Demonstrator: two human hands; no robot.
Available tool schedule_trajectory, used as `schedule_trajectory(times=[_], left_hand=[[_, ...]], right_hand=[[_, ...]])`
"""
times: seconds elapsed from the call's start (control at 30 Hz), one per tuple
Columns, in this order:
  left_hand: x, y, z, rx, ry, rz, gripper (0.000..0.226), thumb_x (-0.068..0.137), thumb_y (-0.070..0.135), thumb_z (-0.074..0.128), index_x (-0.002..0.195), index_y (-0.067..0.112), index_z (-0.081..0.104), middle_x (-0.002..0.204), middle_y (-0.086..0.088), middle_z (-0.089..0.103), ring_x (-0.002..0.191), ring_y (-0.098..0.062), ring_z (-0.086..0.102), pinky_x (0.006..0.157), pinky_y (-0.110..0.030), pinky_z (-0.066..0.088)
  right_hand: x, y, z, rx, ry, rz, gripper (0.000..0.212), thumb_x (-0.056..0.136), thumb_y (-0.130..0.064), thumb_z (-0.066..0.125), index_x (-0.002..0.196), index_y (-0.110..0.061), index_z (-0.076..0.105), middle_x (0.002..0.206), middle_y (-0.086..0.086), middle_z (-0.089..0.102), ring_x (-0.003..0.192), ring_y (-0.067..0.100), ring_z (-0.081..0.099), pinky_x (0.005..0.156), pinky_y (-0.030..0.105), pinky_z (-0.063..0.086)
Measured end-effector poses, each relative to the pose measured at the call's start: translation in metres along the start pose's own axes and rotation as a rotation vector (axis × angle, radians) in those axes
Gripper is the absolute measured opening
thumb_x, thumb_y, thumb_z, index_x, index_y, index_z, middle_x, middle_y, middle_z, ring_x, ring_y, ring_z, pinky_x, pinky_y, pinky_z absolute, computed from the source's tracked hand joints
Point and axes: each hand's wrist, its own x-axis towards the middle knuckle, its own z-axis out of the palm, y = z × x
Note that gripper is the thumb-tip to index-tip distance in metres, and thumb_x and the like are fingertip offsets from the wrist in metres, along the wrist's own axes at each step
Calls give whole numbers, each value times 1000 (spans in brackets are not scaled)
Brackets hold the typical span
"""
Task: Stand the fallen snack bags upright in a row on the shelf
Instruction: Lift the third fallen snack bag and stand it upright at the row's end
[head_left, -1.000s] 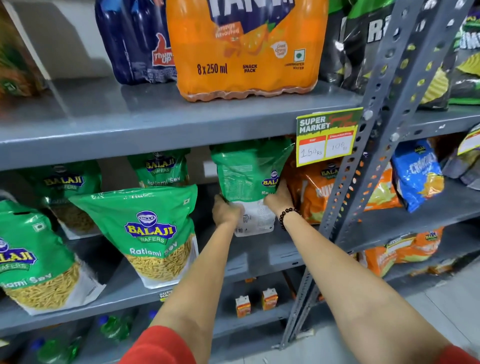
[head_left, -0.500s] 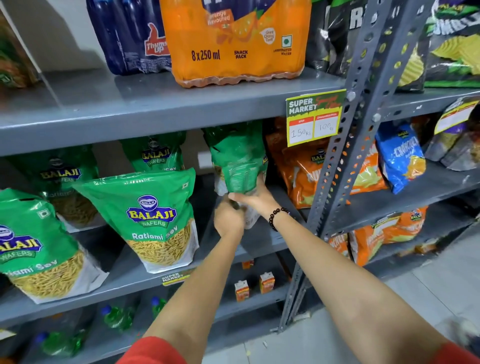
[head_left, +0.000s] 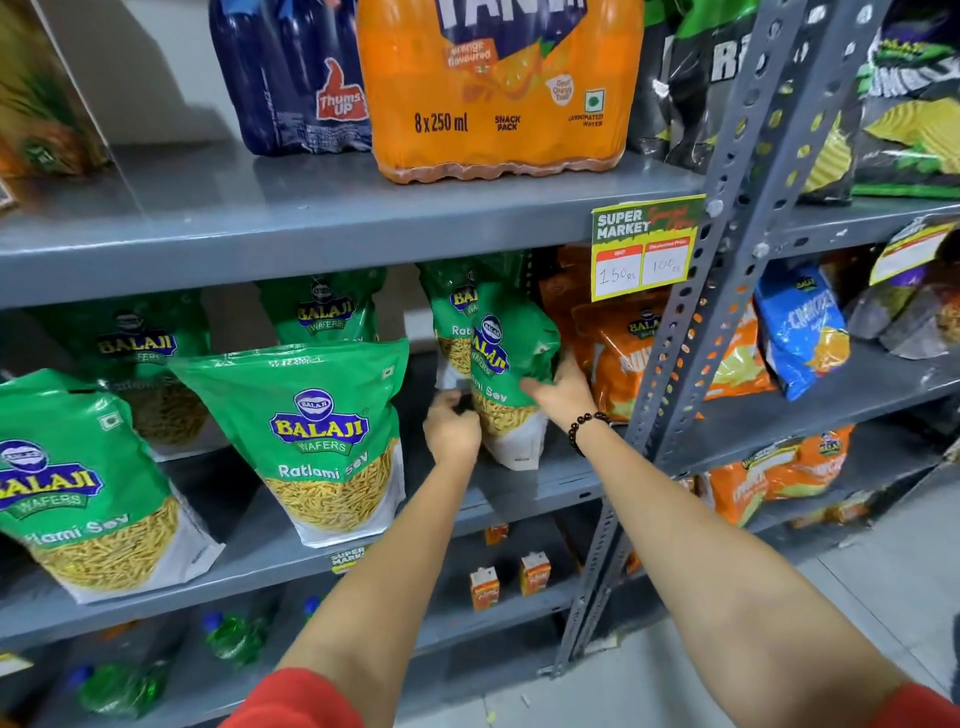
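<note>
A green Balaji Ratlami Sev bag (head_left: 511, 384) stands nearly upright at the right end of the grey middle shelf (head_left: 530, 488), turned partly sideways. My left hand (head_left: 451, 426) grips its lower left edge and my right hand (head_left: 560, 387) holds its right side. Another green bag (head_left: 451, 317) stands right behind it. Two more green bags stand upright in front: one in the middle (head_left: 322, 436) and one at the far left (head_left: 78, 493). Further green bags (head_left: 324, 312) stand at the back.
Orange snack bags (head_left: 618, 353) sit just right of the held bag, beside the perforated grey upright post (head_left: 696, 332) with a yellow price tag (head_left: 644, 249). Drink packs (head_left: 498, 88) fill the shelf above. Small juice cartons (head_left: 535, 571) and green bottles stand below.
The held bag has been rotated from showing its back to showing its front edge-on, and its base now rests lower on the shelf. Both hands shifted with it.
</note>
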Motion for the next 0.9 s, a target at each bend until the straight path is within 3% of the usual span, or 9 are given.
schedule_trajectory(times=[0.13,0.3,0.43,0.5,0.57,0.67,0.77,0.87,0.9], left_hand=[[19,18,-1,-66,-50,-37,41,88,-1,40,128,5,49,132,-19,57,120,-37,53,94,-36,43],[38,19,-1,-124,-231,-32,63,76,-10,46,135,13,41,133,-14,55,121,-31,51,88,-30,41],[42,14,0,-148,-311,-35,73,69,-13,57,136,12,41,124,-12,58,112,-28,53,86,-28,40],[43,10,1,-147,-315,-36,77,63,-9,68,133,12,43,123,-10,59,111,-27,55,88,-32,45],[49,2,6,-124,-304,-8,90,47,5,79,129,16,45,126,-11,58,114,-28,56,96,-40,49],[63,-12,18,-86,-265,60,98,31,22,87,121,21,50,124,-11,57,114,-27,58,96,-46,51],[48,2,11,-112,-264,71,93,40,16,90,123,18,48,125,-10,61,114,-27,59,97,-45,50],[40,9,7,-97,-175,88,78,54,7,88,123,11,50,122,-11,65,111,-27,61,93,-40,51],[39,11,8,-89,-148,93,75,56,7,87,122,10,50,122,-11,65,111,-27,61,92,-38,51]], right_hand=[[10,2,-1,-172,20,-24,35,85,-1,51,120,3,51,121,26,61,114,37,58,90,34,46],[17,8,6,-226,280,55,37,90,-11,48,123,3,46,124,26,56,113,40,55,90,42,47],[13,16,5,-43,204,46,29,82,4,49,109,-1,59,117,25,63,109,39,59,74,29,47],[13,15,0,48,69,69,49,78,5,56,124,-8,53,128,20,57,119,34,53,89,31,47],[13,15,-4,75,-82,93,79,70,2,66,141,-12,35,135,10,48,125,23,44,104,33,39],[12,10,-6,126,-228,47,96,69,9,73,146,-13,21,140,4,44,123,12,41,100,26,35],[20,12,-6,207,-155,47,99,66,7,78,145,-11,21,134,3,45,122,13,42,99,28,38],[22,14,-3,213,-45,38,87,61,0,83,135,-6,39,125,12,56,120,27,54,100,45,47],[22,15,-1,200,-11,38,82,61,-3,84,132,-4,42,121,11,58,116,25,55,101,47,47]])
